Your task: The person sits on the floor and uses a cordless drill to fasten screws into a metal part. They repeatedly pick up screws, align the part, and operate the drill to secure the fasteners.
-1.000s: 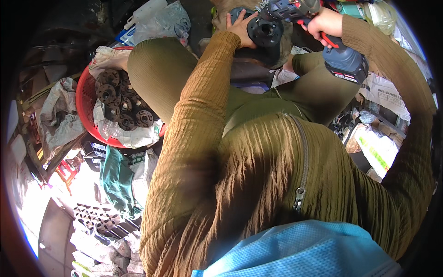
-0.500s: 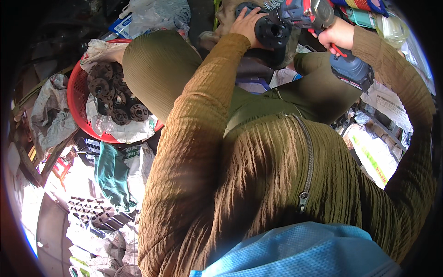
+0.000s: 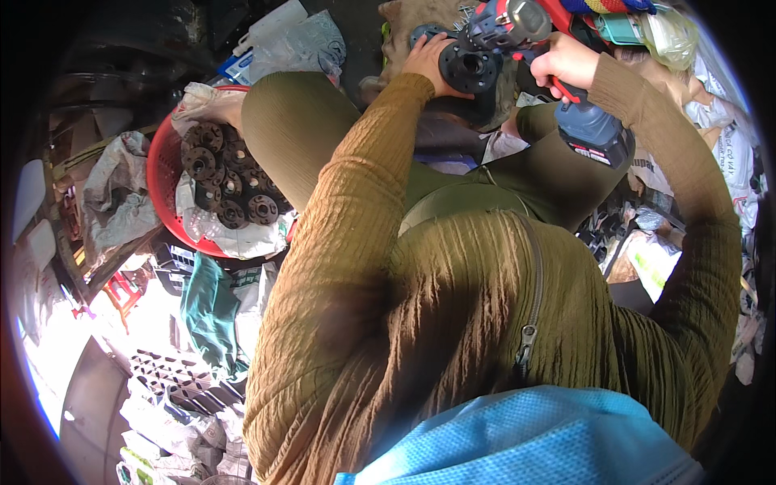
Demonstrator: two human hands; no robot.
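Note:
At the top of the view, my left hand [image 3: 428, 63] is closed around a black round flanged part [image 3: 472, 71] with a central hole and bolt holes in its rim. My right hand [image 3: 568, 61] grips the handle of a cordless drill [image 3: 511, 24], dark grey with red accents and a blue-grey battery at its base. The drill's head sits just above the flange, pointing left. Its tip is hard to make out, so I cannot tell whether it touches the part.
A red plastic basket [image 3: 164, 182] beside my left knee holds several black flanges [image 3: 230, 182] on white sacking. Clear plastic bags [image 3: 303, 48] lie beyond it. A green cloth [image 3: 212, 311] hangs lower left. Sacks and bags [image 3: 659, 259] crowd the right side.
The view has shifted slightly, with the basket appearing farther right. My right hand and the drill have come a little left. Both hands keep their hold.

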